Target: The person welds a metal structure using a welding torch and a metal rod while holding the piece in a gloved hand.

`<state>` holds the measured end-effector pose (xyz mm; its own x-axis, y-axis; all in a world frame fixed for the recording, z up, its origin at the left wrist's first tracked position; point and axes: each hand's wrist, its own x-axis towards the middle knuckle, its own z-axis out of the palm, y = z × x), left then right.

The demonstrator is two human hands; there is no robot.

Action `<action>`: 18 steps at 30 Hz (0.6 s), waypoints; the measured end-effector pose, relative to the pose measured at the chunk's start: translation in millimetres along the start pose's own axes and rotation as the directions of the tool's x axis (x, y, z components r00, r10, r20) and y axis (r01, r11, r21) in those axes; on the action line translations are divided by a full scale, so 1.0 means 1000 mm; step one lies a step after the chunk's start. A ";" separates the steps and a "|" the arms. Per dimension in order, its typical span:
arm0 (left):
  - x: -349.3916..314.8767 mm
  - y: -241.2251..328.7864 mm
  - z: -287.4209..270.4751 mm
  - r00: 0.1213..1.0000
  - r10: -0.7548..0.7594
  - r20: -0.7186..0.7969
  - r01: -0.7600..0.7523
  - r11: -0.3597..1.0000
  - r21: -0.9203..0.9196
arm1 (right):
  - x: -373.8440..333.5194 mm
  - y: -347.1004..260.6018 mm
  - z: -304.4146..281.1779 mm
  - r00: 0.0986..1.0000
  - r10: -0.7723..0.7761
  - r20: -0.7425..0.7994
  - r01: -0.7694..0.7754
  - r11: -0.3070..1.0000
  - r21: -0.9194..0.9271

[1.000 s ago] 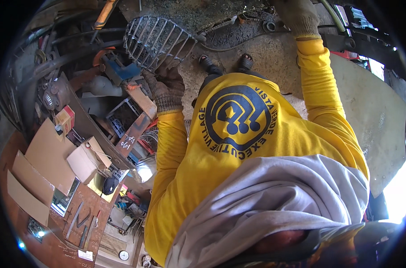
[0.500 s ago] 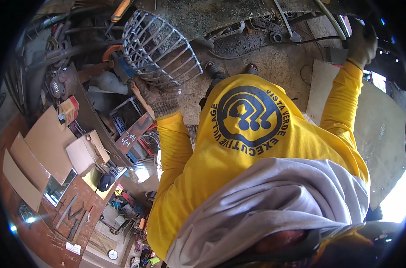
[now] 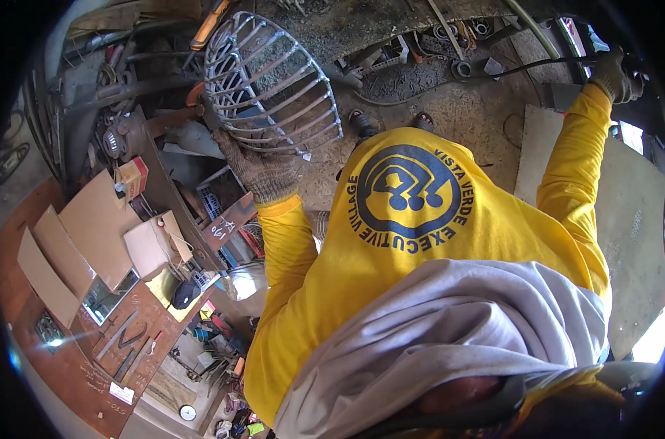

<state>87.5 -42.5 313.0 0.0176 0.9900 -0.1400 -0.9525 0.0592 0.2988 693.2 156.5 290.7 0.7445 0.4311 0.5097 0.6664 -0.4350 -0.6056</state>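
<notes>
A rounded cage of welded metal bars (image 3: pixel 292 95) stands at the upper left, its open ribs tilted toward me. My left hand (image 3: pixel 258 170), in a knitted work glove, is closed at the cage's lower end; its fingertips are partly hidden by the bars. A small pale tag (image 3: pixel 306 156) hangs at the cage's lower edge. Far out on the right, my right hand (image 3: pixel 616 79), also gloved, has its fingers curled. A black cable (image 3: pixel 541 64) runs up to it, but what the fingers hold is too dark to make out.
An orange-handled tool (image 3: pixel 209 28) lies beyond the cage on a dark, gritty worktop (image 3: pixel 347 25). Left of me, a brown bench (image 3: pixel 91 358) carries cardboard (image 3: pixel 91 227), a black cap (image 3: pixel 186 294) and hand tools. A large pale sheet (image 3: pixel 603 234) leans at the right.
The cage now shows more of its curved ribs, and my left hand has stayed at its lower end. My right hand has moved slightly outward to the right and down. The whole view has shifted a little.
</notes>
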 end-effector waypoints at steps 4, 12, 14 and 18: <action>0.006 0.016 0.015 1.000 0.021 0.016 -0.019 0.998 -0.064 | -0.010 -0.010 0.010 1.000 0.019 -0.005 -0.019 1.000 -0.001; 0.003 0.019 0.016 0.970 0.233 -0.072 -0.219 0.961 0.170 | -0.007 -0.008 0.018 1.000 0.026 0.006 -0.026 1.000 -0.002; 0.005 0.018 0.026 0.971 0.228 -0.071 -0.219 0.969 0.110 | -0.009 -0.007 0.017 0.999 0.039 0.015 -0.039 0.999 -0.002; 0.009 0.012 0.044 0.918 0.374 -0.133 -0.324 0.900 0.291 | -0.027 -0.025 0.021 0.987 0.129 -0.094 -0.111 0.977 0.182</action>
<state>89.7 -26.7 356.9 -0.3803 0.9138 -0.1429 -0.7744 -0.2301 0.5894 655.8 172.1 279.1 0.8248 0.2950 0.4823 0.5616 -0.3287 -0.7593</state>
